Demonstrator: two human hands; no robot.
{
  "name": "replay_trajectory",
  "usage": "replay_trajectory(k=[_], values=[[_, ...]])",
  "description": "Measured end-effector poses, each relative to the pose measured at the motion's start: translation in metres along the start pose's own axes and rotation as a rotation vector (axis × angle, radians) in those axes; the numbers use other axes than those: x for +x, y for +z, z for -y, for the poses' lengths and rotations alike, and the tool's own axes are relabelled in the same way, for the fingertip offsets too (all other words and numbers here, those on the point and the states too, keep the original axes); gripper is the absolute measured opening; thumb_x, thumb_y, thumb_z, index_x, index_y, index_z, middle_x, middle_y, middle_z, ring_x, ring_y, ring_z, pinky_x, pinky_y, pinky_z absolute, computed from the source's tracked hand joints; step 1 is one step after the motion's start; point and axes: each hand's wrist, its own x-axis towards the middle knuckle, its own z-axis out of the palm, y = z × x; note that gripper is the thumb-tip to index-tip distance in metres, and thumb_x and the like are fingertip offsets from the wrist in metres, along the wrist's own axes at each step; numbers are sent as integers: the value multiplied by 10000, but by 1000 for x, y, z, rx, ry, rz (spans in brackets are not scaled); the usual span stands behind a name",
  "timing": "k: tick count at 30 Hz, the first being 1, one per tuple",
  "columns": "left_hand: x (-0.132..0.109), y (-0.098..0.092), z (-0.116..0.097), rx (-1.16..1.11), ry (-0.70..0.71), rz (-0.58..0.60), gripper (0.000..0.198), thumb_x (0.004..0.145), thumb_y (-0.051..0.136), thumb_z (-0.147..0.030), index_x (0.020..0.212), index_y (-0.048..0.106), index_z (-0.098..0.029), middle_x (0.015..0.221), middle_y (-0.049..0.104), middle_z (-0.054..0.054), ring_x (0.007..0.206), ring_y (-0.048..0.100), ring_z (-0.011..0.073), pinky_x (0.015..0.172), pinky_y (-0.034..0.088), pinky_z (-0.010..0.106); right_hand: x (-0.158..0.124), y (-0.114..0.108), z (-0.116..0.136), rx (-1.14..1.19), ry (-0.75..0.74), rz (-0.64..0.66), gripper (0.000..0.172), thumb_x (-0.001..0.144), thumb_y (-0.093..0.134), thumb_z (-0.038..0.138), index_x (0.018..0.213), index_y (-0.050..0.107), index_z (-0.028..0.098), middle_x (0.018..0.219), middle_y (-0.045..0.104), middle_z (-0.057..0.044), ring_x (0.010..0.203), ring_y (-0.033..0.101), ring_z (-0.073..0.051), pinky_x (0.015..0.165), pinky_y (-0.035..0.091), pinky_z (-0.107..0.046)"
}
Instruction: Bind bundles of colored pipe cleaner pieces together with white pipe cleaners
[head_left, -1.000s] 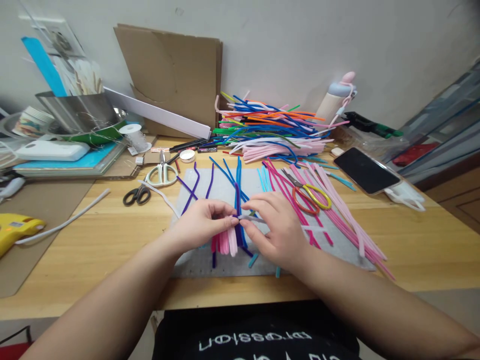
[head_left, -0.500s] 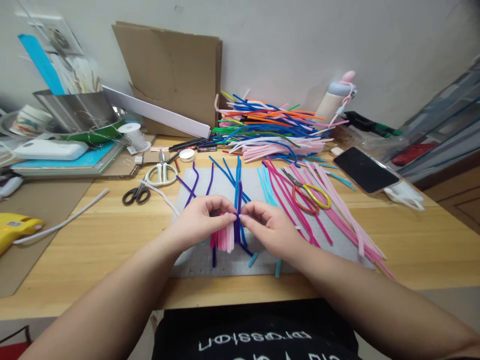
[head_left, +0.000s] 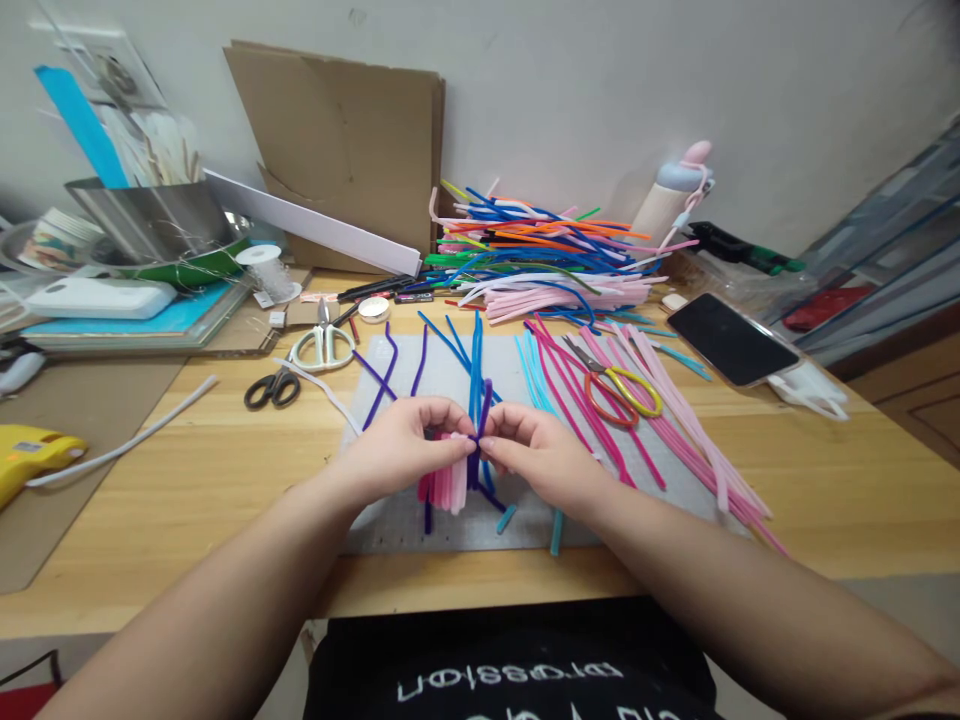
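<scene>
My left hand (head_left: 401,445) is closed round a small bundle of folded pink and magenta pipe cleaners (head_left: 448,487) over the grey mat (head_left: 450,365). My right hand (head_left: 536,450) pinches a purple pipe cleaner (head_left: 484,405) that sticks up beside the bundle, fingertips touching those of the left. Blue pipe cleaners (head_left: 474,360) lie on the mat just behind the hands. Short teal offcuts (head_left: 556,530) lie at the mat's near edge.
A heap of mixed-colour pipe cleaners (head_left: 540,245) lies at the back. Red and yellow scissors (head_left: 619,388) rest on pink stems at right, white scissors (head_left: 324,345) and black scissors (head_left: 274,388) at left. A phone (head_left: 731,340), a yellow glue gun (head_left: 30,455) and cardboard (head_left: 345,140) stand around.
My right hand has drawn in closer to the left and closed into a pinch. The purple pipe cleaner now stands up between the fingertips. The pale strip it held earlier is out of sight.
</scene>
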Motion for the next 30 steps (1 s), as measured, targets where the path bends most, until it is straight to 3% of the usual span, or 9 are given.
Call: replay_trajectory(k=[11, 17, 22, 30], values=[[-2, -2, -3, 82, 14, 61, 148, 721, 652, -300, 677, 628, -161, 607, 618, -4, 560, 549, 124, 550, 412, 225, 0, -1, 0, -66, 18, 15, 111, 759, 580, 262, 791, 526, 170, 669, 501, 35, 570, 443, -84, 516, 328, -231], [-3, -3, -5, 94, -33, 118, 156, 730, 630, -301, 673, 622, -156, 546, 595, -14, 482, 510, 107, 467, 369, 208, -1, -1, 0, -137, -69, 66, 85, 762, 557, 217, 804, 495, 177, 719, 494, 28, 645, 478, -103, 597, 378, -245], [-2, -2, -3, 46, -35, 91, 135, 727, 628, -288, 693, 608, -158, 563, 585, -25, 497, 501, 99, 486, 380, 208, -4, -4, -1, -356, -150, 17, 57, 814, 523, 206, 766, 503, 182, 686, 484, 30, 625, 446, -105, 578, 359, -240], [1, -3, 0, -3, 2, 29, 153, 735, 630, -290, 770, 620, -141, 626, 585, -13, 548, 486, 96, 529, 393, 221, -1, -4, -3, -331, -139, -37, 67, 800, 521, 228, 755, 501, 182, 642, 450, 42, 576, 420, -99, 538, 346, -232]])
